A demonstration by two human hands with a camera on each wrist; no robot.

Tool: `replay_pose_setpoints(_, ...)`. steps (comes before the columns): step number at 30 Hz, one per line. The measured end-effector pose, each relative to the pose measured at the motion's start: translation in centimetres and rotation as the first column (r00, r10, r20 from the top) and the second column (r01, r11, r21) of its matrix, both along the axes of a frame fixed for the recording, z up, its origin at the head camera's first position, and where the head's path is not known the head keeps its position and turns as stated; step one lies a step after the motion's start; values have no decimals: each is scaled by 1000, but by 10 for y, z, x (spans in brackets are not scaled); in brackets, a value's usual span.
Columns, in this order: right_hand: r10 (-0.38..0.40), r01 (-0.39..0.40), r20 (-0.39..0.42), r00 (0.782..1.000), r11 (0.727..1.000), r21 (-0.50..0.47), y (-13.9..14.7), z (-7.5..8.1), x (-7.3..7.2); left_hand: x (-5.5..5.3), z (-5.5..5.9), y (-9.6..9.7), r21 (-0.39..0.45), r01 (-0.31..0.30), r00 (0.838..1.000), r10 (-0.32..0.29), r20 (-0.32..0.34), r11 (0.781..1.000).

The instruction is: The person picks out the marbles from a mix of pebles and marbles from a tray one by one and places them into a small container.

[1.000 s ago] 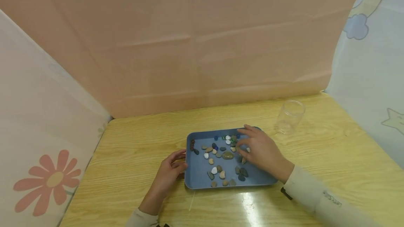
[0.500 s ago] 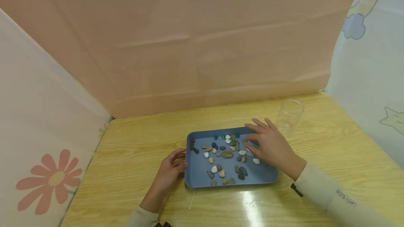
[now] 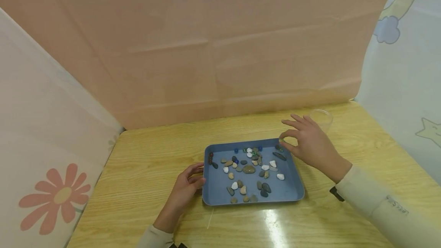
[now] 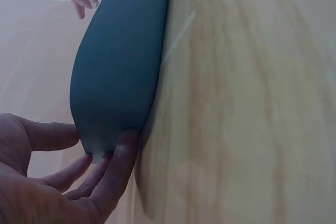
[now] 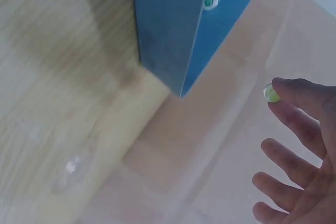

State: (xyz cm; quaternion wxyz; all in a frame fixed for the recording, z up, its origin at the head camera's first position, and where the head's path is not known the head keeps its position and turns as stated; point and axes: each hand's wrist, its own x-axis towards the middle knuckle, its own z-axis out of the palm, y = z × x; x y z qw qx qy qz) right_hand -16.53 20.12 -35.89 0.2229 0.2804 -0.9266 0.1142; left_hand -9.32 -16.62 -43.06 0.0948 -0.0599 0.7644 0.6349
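In the head view my right hand [image 3: 311, 144] is just beyond the right back corner of the blue tray [image 3: 215, 194]. Its thumb and forefinger pinch a small yellow-green glass marble [image 5: 271, 93], while the other fingers spread apart. My left hand [image 3: 185, 185] rests against the tray's left end, its thumb and fingertips touching the outer wall in the left wrist view. Pebbles lie in the tray, among them a large brown stone [image 3: 249, 169], white stones [image 3: 280, 177] and dark stones [image 3: 266, 187]. Red-brown beads [image 3: 211, 158] and blue marbles [image 3: 236, 150] are there too.
Behind my right hand stands a clear plastic cup [image 3: 322, 116], partly hidden by it. A thin pale strip [image 3: 210, 219] lies in front of the tray on the wooden table [image 3: 158, 144]. A peach curtain [image 3: 206, 68] hangs at the table's back edge.
My right hand has moved from over the tray's middle right and back towards the cup, with the marble pinched. Stones it covered now show. My left hand stays at the tray's end.
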Motion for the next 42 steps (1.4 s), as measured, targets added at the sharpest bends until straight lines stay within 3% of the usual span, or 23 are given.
replay_pose_setpoints(10, -27, 25, -52, 998, 999, -44, 27, 17, -11, 0, 0, 0, 2, -3, 1000, 3, 1, 1000)
replay_pose_setpoints(30, -181, 190, 92, 979, 977, -98, 84, 19, -30, 2, -1, -2, -18, 28, 1000, -28, -12, 999)
replay_pose_setpoints(42, -218, 234, 156, 963, 968, -91, 96, 22, -30, 3, -2, -5, -16, 55, 998, -56, -25, 998)
